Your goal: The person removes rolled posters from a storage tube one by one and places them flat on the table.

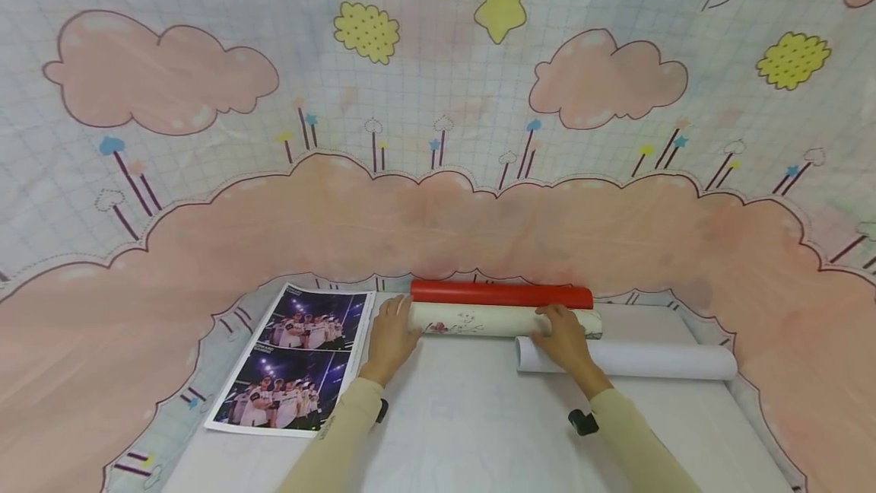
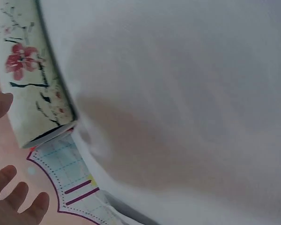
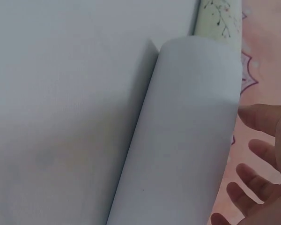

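Pink clouds pattern the cloth (image 1: 438,227) around the white surface (image 1: 465,424). Leftmost lies a photo sheet (image 1: 290,360); then the left hand (image 1: 393,337), fingers loose, at the left end of a floral roll (image 1: 493,320), a red roll (image 1: 499,294) behind; the right hand (image 1: 564,337), likewise relaxed, near its right end; rightmost, a white roll (image 1: 664,361).

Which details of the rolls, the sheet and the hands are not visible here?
- Head view: the lower side of the red roll, behind the floral roll.
- Head view: lettering on the photo sheet, too small to read.
- Left wrist view: most of the left hand, cut by the left edge.
- Right wrist view: one end of the white roll, beyond the bottom edge.
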A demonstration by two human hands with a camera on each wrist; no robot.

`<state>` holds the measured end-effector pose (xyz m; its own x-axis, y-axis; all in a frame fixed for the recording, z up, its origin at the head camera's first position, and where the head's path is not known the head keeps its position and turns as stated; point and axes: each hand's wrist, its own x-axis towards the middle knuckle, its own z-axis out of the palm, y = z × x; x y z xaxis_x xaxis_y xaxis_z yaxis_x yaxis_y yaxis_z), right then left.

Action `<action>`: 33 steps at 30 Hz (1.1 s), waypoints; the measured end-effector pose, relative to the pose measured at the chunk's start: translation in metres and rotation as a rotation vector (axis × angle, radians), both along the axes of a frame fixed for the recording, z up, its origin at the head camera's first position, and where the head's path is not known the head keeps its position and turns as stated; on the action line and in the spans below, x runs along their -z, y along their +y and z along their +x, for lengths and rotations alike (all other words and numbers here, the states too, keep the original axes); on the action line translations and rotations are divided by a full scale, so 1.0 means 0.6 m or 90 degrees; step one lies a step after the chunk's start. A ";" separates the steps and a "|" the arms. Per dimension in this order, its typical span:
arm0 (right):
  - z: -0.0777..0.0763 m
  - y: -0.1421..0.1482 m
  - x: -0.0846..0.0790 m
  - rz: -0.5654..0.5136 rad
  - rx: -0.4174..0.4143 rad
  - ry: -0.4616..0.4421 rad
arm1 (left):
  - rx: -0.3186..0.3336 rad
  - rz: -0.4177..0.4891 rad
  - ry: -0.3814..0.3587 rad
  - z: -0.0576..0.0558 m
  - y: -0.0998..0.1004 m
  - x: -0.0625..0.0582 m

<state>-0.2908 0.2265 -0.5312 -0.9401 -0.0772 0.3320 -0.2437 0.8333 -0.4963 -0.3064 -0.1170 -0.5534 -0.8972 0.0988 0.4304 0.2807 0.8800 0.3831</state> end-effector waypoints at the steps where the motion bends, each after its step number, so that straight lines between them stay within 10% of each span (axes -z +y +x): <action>1: -0.002 0.004 0.001 0.006 0.005 0.002 | -0.002 -0.009 0.001 -0.002 0.000 0.004; 16: -0.022 0.078 -0.008 0.061 0.121 -0.130 | -0.020 0.058 -0.095 -0.014 -0.002 0.024; 26: -0.035 0.088 -0.015 0.106 0.069 -0.139 | 0.027 -0.060 -0.013 -0.027 0.014 0.026; 33: -0.045 0.094 -0.023 0.115 0.012 -0.178 | 0.045 -0.099 -0.043 -0.031 0.030 0.023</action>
